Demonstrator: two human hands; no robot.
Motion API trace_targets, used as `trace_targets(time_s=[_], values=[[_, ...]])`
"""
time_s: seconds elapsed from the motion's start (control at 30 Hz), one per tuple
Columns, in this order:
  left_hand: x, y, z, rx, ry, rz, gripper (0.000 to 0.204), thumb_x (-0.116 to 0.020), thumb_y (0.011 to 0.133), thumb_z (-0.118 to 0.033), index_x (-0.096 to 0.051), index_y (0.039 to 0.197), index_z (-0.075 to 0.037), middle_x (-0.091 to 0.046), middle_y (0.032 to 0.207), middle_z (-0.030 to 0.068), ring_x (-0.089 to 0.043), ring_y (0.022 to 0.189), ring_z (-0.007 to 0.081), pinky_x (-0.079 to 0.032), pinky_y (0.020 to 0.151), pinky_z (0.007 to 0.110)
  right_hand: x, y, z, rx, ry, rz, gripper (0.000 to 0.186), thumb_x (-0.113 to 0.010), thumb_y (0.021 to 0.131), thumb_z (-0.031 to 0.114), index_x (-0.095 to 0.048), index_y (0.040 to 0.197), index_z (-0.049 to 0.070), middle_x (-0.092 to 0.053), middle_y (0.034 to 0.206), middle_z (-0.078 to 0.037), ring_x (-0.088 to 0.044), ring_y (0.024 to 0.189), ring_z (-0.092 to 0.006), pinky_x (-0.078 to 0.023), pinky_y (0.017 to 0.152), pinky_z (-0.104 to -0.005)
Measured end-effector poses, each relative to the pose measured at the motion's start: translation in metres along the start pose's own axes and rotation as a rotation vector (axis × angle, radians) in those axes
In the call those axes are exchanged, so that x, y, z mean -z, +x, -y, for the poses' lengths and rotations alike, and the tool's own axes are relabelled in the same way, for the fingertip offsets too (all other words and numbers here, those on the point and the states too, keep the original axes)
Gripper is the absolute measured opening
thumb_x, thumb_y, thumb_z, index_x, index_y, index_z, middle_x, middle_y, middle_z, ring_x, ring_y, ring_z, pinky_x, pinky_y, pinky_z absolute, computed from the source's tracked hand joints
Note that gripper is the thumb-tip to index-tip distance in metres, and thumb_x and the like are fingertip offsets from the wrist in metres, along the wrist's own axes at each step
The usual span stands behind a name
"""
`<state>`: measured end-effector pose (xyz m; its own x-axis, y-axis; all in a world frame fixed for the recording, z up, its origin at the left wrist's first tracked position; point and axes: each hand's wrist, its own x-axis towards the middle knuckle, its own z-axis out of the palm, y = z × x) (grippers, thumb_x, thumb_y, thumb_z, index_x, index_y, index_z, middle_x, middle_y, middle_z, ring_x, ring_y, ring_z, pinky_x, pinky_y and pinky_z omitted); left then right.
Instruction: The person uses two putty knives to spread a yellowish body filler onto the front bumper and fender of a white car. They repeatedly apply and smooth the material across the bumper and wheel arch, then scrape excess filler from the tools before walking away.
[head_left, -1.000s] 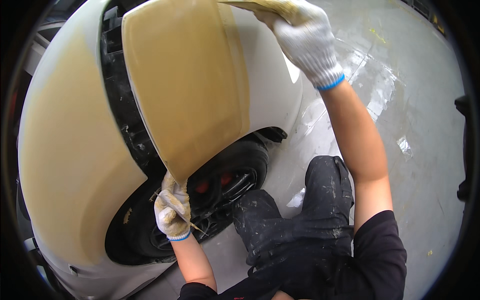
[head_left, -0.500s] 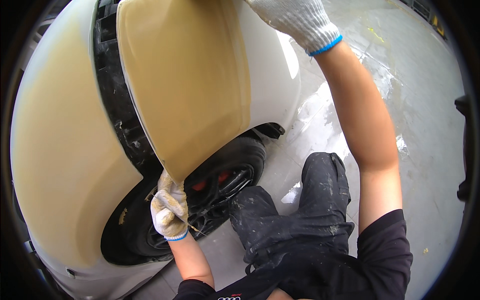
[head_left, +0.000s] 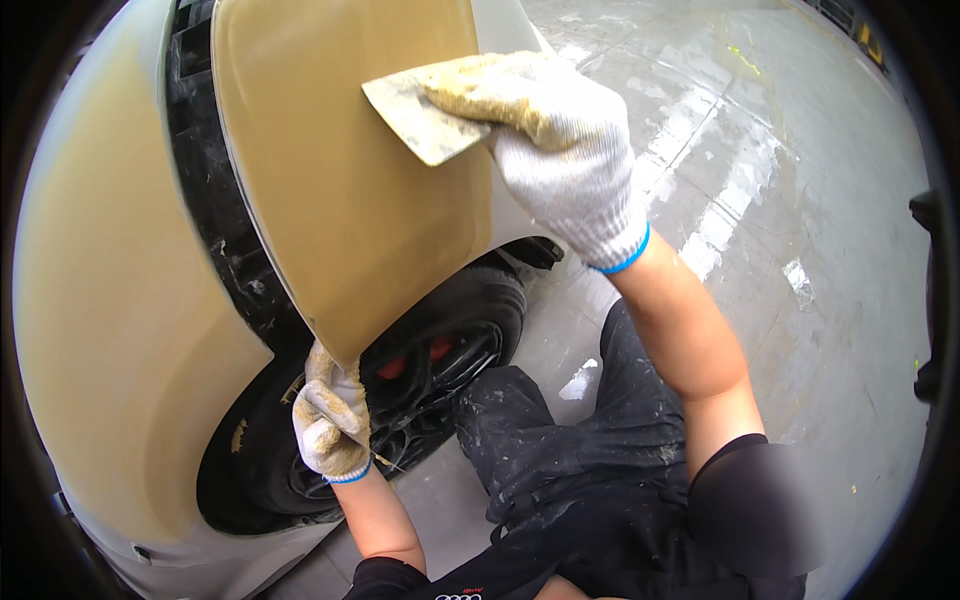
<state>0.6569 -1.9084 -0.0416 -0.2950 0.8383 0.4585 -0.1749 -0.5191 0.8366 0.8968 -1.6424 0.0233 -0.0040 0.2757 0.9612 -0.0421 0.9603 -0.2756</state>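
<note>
In my right hand (head_left: 560,140), in a white knit glove with a blue cuff, is a pale, thin putty spreader (head_left: 425,115). Its flat blade lies over the tan-coated car body panel (head_left: 340,200); whether the edge touches cannot be told. Yellowish putty stains that glove's fingers. At the panel's pointed lower corner, my left hand (head_left: 332,420) grips the tip, gloved alike and smeared with putty. Its other fingers are curled, and the fingertips go partly out of sight behind the panel.
A black gap strip (head_left: 225,230) divides the panel from the larger tan-and-white car body (head_left: 110,300) at left. Below the panel sits a black wheel (head_left: 430,360) with red showing between its spokes. My knees (head_left: 510,410) are close by. White patches mark the grey floor (head_left: 830,330).
My right hand has come down and toward me from the top edge, bringing the putty spreader into full view. My left hand stays at the panel's corner. The view has shifted slightly.
</note>
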Motion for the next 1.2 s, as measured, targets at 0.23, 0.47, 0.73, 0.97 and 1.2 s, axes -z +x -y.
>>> trace_targets(time_s=[0.23, 0.47, 0.73, 0.97, 1.2], values=[[-0.001, 0.002, 0.001, -0.007, -0.020, 0.002, 0.028, -0.085, 0.077, -0.026, -0.076, 0.076, 0.000, -0.037, 0.164, 0.0368, -0.034, 0.157, 0.0461, -0.019, 0.131, 0.057, -0.010, -0.041, 0.020, -0.011, -0.049, -0.059, 0.040, -0.064, 0.072, -0.012, -0.082, 0.100, 0.009, -0.081, 0.099, -0.010, -0.077, 0.098, -0.0346, -0.061, 0.088, -0.0412], [0.001, 0.000, 0.001, 0.010, 0.000, -0.001, 0.029, -0.087, 0.077, -0.029, -0.077, 0.074, -0.001, -0.037, 0.166, 0.0328, -0.034, 0.157, 0.0462, -0.020, 0.130, 0.057, -0.015, -0.080, 0.040, -0.093, -0.082, -0.024, 0.037, -0.066, 0.069, -0.010, -0.082, 0.099, 0.007, -0.081, 0.100, -0.011, -0.078, 0.097, -0.0325, -0.061, 0.087, -0.0409], [0.007, 0.001, 0.002, -0.011, 0.048, 0.064, 0.037, -0.082, 0.089, -0.030, -0.066, 0.066, -0.005, -0.044, 0.164, 0.0286, -0.032, 0.158, 0.0452, -0.017, 0.132, 0.060, -0.028, -0.121, 0.052, -0.120, -0.079, -0.030, 0.039, -0.070, 0.065, -0.007, -0.083, 0.098, 0.008, -0.081, 0.098, -0.008, -0.078, 0.095, -0.0307, -0.063, 0.091, -0.0434], [0.006, 0.004, 0.003, -0.022, 0.054, 0.094, 0.038, -0.082, 0.090, -0.032, -0.066, 0.066, -0.007, -0.040, 0.167, 0.0267, -0.029, 0.159, 0.0457, -0.015, 0.133, 0.059, -0.042, -0.157, 0.058, -0.124, -0.113, -0.047, 0.046, -0.071, 0.063, -0.004, -0.083, 0.104, 0.011, -0.081, 0.103, -0.005, -0.078, 0.097, -0.0283, -0.063, 0.095, -0.0439], [0.006, 0.005, 0.002, -0.008, 0.059, 0.076, 0.034, -0.084, 0.088, -0.033, -0.069, 0.068, -0.010, -0.044, 0.166, 0.0229, -0.028, 0.160, 0.0414, -0.011, 0.134, 0.057, -0.038, -0.192, 0.045, -0.119, -0.109, 0.030, 0.042, -0.069, 0.065, -0.003, -0.081, 0.104, 0.009, -0.080, 0.102, -0.008, -0.078, 0.096, -0.0293, -0.063, 0.089, -0.0439]])
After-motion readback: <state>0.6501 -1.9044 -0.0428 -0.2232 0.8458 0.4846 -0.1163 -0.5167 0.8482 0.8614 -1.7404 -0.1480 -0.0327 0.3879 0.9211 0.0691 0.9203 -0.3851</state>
